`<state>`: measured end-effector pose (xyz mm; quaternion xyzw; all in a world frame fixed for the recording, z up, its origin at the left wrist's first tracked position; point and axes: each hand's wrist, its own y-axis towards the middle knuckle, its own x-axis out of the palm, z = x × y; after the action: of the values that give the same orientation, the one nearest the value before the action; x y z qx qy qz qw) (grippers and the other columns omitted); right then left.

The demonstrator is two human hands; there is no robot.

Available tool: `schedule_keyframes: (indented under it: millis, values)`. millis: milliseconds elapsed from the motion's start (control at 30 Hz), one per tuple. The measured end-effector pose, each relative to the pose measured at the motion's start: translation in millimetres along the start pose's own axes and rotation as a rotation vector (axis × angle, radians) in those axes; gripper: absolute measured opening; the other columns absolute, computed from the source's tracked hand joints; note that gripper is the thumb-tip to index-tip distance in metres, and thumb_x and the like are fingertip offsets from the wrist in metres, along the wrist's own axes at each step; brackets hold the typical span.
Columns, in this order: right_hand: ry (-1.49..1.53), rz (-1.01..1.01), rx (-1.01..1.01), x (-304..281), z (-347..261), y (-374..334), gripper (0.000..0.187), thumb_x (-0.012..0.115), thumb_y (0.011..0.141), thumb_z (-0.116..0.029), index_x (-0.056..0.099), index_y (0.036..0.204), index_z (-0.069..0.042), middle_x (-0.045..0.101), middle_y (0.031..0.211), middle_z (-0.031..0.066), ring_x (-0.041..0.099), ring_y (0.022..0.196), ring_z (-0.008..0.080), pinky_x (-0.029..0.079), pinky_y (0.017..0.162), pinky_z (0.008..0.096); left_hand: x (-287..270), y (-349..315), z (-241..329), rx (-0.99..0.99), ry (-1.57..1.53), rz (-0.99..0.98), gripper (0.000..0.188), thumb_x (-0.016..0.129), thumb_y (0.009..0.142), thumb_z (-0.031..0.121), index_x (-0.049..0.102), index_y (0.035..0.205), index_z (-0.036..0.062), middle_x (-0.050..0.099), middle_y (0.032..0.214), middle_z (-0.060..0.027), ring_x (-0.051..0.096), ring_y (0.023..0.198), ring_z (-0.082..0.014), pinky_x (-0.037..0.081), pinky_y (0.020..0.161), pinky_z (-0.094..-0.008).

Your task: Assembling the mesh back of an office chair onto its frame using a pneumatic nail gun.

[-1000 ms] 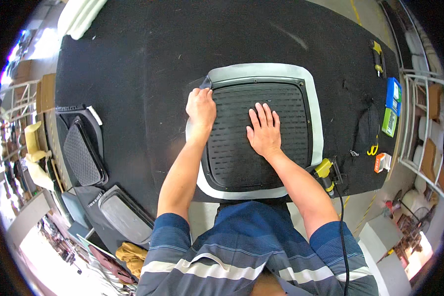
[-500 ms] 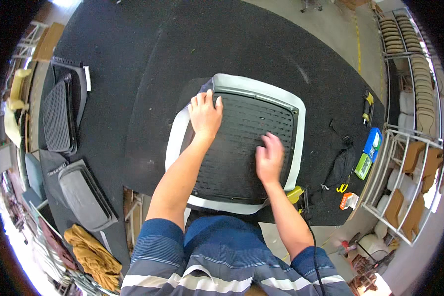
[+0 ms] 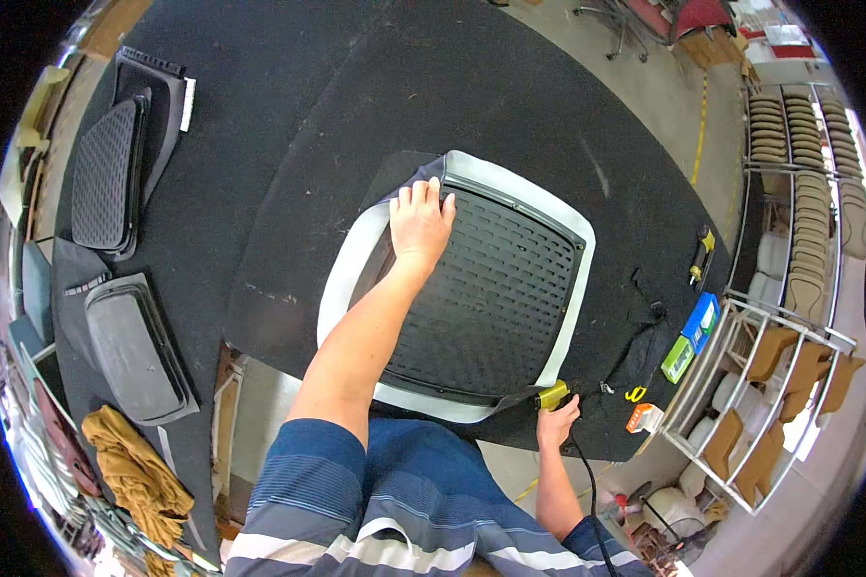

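A black slotted plastic panel (image 3: 491, 288) lies in front of me, framed by a white-backed cover (image 3: 342, 279) whose border is turned up around it. At its far left corner my left hand (image 3: 420, 223) closes its fingers over the cover's dark edge and the panel's rim. My right hand (image 3: 556, 421) is wrapped around the handle of a yellow-green staple gun (image 3: 552, 395) with a black hose, beside the panel's near right corner. Part of the handle is hidden by my fingers.
Slotted dark panels (image 3: 111, 178) and a grey pad (image 3: 135, 351) lie at the left, near a brown cloth (image 3: 130, 471). On the right are a yellow-handled tool (image 3: 702, 257), a blue-green box (image 3: 691, 337), an orange-white box (image 3: 644, 417) and a metal rack (image 3: 775, 385).
My right hand has left the panel's surface, moved down to the right and taken hold of the staple gun. My left hand stays at the far left corner. The view has shifted slightly.
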<state>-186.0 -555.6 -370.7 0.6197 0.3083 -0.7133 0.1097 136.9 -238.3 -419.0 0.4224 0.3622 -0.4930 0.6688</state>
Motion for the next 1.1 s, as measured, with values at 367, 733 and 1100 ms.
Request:
schedule_keyframes:
  millis: [367,733,1100]
  values:
    - [0.2,-0.116,-0.382,-25.8,10.3,21.1,0.074,0.07,0.077,-0.011,0.035,0.142,-0.006,0.057,0.125,0.0258,0.055,0.117,0.0413,0.044,0.098,0.0425,4.9,0.1,2.0,-0.009,-0.034,0.024,0.039,0.059,0.089,0.036,0.061,0.116,0.0069,0.058,0.099,-0.0061,0.054,0.094,-0.0244,0.043,0.081,-0.0381]
    - [0.471,-0.511,-0.866,-157.0,-367.0,34.0,0.039,0.061,0.081,-0.01,0.048,0.117,0.0,0.062,0.07,0.0066,0.059,0.053,0.0149,0.048,0.053,0.0307,8.8,1.9,0.6,-0.02,-0.032,0.056,0.038,0.06,0.088,0.035,0.061,0.114,0.0069,0.058,0.096,-0.0051,0.054,0.091,-0.0232,0.042,0.077,-0.037]
    - [0.204,-0.772,-0.893,-94.9,-490.4,26.8,0.038,0.057,0.075,-0.002,0.049,0.111,0.005,0.061,0.075,0.0113,0.061,0.054,0.0156,0.051,0.048,0.0307,4.7,0.4,-1.5,-0.038,-0.107,-0.007,0.035,0.063,0.08,0.028,0.062,0.104,0.0041,0.053,0.094,-0.0049,0.051,0.09,-0.0231,0.041,0.077,-0.0363]
